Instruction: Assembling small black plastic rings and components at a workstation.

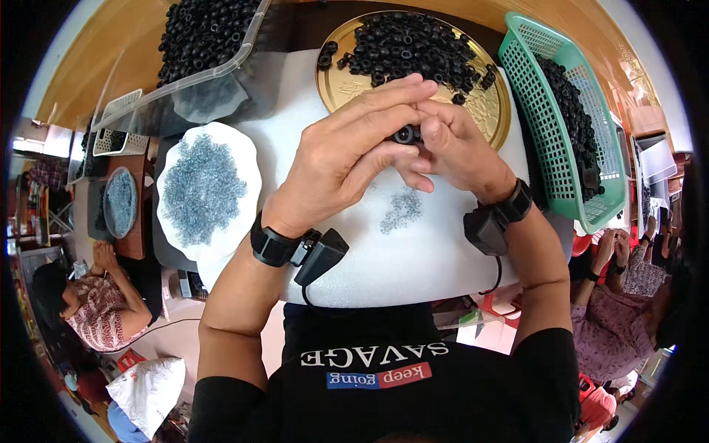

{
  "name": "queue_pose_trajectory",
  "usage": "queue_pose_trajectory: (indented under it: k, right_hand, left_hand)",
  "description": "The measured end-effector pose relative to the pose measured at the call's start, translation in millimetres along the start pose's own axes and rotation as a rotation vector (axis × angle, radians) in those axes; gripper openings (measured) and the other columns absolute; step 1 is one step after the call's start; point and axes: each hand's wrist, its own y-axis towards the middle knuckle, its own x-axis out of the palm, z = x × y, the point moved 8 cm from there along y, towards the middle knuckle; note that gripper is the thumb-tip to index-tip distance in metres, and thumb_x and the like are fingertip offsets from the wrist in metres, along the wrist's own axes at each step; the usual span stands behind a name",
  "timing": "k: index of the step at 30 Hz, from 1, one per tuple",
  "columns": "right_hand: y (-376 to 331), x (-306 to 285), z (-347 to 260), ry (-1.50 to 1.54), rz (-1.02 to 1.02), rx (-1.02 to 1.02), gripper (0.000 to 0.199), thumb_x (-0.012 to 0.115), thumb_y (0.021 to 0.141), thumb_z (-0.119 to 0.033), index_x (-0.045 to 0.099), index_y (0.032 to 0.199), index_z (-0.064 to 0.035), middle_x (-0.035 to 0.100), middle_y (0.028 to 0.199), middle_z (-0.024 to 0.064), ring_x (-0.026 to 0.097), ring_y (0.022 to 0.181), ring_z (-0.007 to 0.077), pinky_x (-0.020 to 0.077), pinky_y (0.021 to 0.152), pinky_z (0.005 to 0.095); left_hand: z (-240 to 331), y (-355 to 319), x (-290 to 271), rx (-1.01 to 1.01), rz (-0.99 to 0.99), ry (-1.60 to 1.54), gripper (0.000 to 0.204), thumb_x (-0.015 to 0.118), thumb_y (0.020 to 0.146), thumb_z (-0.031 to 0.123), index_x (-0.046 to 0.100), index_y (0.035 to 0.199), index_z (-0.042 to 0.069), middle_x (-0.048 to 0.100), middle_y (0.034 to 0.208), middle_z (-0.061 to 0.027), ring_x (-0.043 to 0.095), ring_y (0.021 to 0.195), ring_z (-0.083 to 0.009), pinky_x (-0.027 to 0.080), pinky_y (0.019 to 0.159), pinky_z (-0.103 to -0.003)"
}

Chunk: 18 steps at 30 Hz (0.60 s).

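The left hand (332, 151) pinches 1 black ring (405, 135) between thumb and fingers; the right hand (465, 148) cups close, its grip unclear. The ring seems light, stiff, smooth, best held by its outer rim. Left to right: clear bin (256, 29), black pieces (203, 37); scalloped plate (252, 173), tiny translucent bits (203, 192); gold tray (332, 81) and green basket (546, 125), both holding black pieces.

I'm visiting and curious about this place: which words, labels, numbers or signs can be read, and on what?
I won't copy wording, but here is where it stands:
Black shirt: large white lettering, legible, upside down here.
Same shirt: blue-and-red lettered patch, also legible, upside down.
Gold tray: raised marks, too unclear to read.
Wooden panel, upper right: faint marks, too small to read.
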Motion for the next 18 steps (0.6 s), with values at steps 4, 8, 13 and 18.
queue_pose_trajectory:
  k: [4, 8, 13, 18]
  right_hand:
    - [0.5, 6.7, 1.8, 0.125, 0.077, -0.037, 0.037, 0.049, 0.099, -0.037, 0.053, 0.105, -0.0004, 0.043, 0.07, -0.0015, 0.037, 0.056, 0.006, 0.0417, 0.051, 0.0214]
    - [-1.6, 9.2, 5.5, 0.2, 0.112, -0.01, 0.036, 0.046, 0.1, -0.036, 0.052, 0.105, -0.0016, 0.042, 0.072, -0.0021, 0.036, 0.057, 0.0052, 0.0391, 0.051, 0.0209]
    - [0.1, 7.1, 3.8, 0.107, 0.063, 0.102, 0.037, 0.043, 0.1, -0.041, 0.051, 0.102, -0.0049, 0.041, 0.071, -0.0029, 0.035, 0.057, 0.005, 0.0347, 0.049, 0.0191]
    - [0.0, -2.5, 1.0, 0.027, 0.159, 0.121, 0.039, 0.043, 0.099, -0.043, 0.053, 0.1, -0.0049, 0.043, 0.07, -0.0026, 0.038, 0.055, 0.0051, 0.0357, 0.048, 0.0183]
  left_hand:
    - [4.8, -2.6, -2.9, 0.024, 0.015, 0.058, 0.031, 0.064, 0.083, 0.011, 0.064, 0.112, 0.0, 0.06, 0.123, -0.0182, 0.057, 0.117, -0.033, 0.049, 0.095, -0.039]
    - [6.6, -5.8, -6.7, 0.038, 0.073, 0.086, 0.031, 0.064, 0.084, 0.013, 0.064, 0.112, -0.001, 0.061, 0.12, -0.0192, 0.061, 0.111, -0.0321, 0.052, 0.09, -0.037]
    - [6.3, -1.9, -5.6, 0.018, 0.084, 0.108, 0.031, 0.063, 0.085, 0.012, 0.064, 0.114, -0.001, 0.062, 0.118, -0.0193, 0.062, 0.109, -0.0316, 0.052, 0.09, -0.037]
    - [3.5, -1.4, -1.1, 0.009, 0.089, 0.101, 0.031, 0.064, 0.085, 0.009, 0.062, 0.114, -0.003, 0.061, 0.12, -0.0188, 0.061, 0.11, -0.0309, 0.052, 0.09, -0.036]
